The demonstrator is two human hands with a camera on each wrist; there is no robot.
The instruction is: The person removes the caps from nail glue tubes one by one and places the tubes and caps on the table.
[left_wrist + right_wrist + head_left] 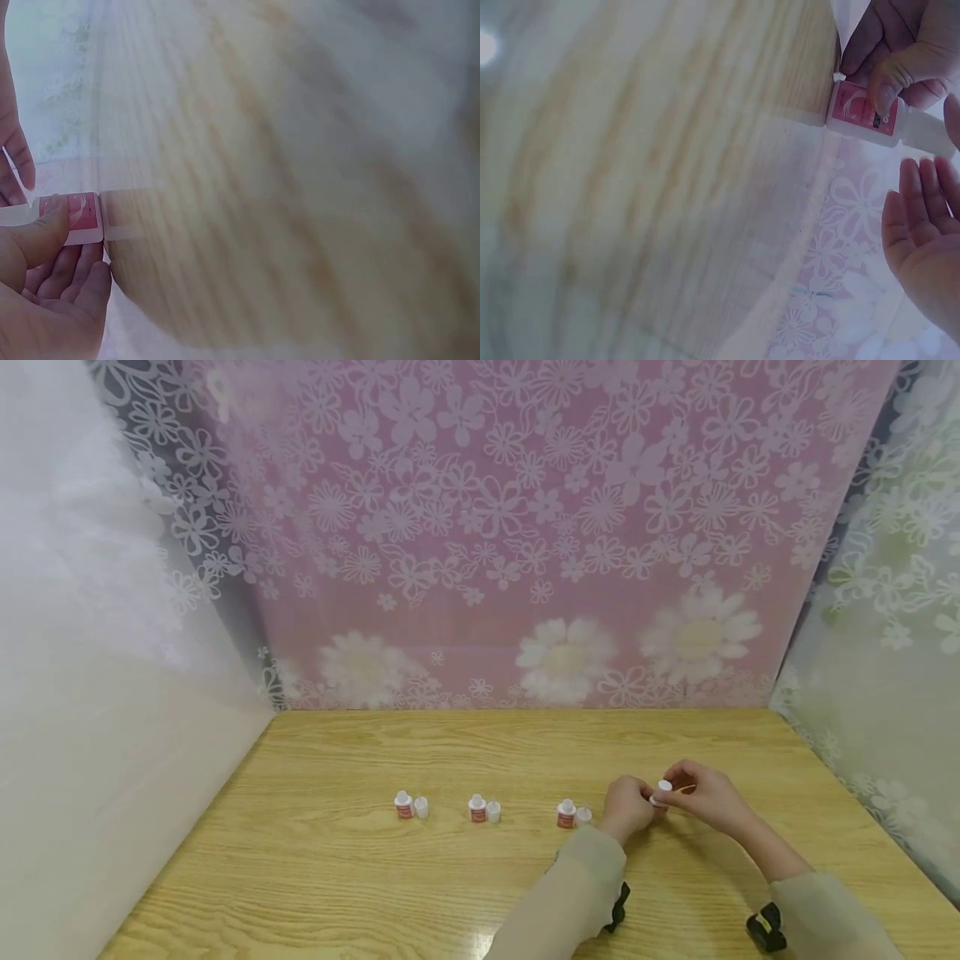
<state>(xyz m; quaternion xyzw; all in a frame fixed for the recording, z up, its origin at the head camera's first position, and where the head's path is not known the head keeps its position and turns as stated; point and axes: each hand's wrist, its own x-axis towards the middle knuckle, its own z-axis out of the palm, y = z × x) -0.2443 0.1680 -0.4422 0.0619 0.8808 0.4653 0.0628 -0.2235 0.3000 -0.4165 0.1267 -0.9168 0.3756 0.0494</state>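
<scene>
A small white bottle with a red label [866,112] is gripped in my left hand [628,803], the thumb lying across the label. It carries a white cap [665,787] on its top, and my right hand [708,797] pinches this cap between thumb and forefinger. In the right wrist view the other right-hand fingers [919,202] stretch out below the cap. The bottle's base stands at the wooden table top [142,225] in the left wrist view. From the head, my left hand hides most of the bottle.
Three similar uncapped bottles stand in a row to the left: one far left [404,807], one in the middle [477,810] and one nearest my left hand [566,815]. Each has a white cap beside it. Flowered curtains [525,527] enclose the table's back and sides.
</scene>
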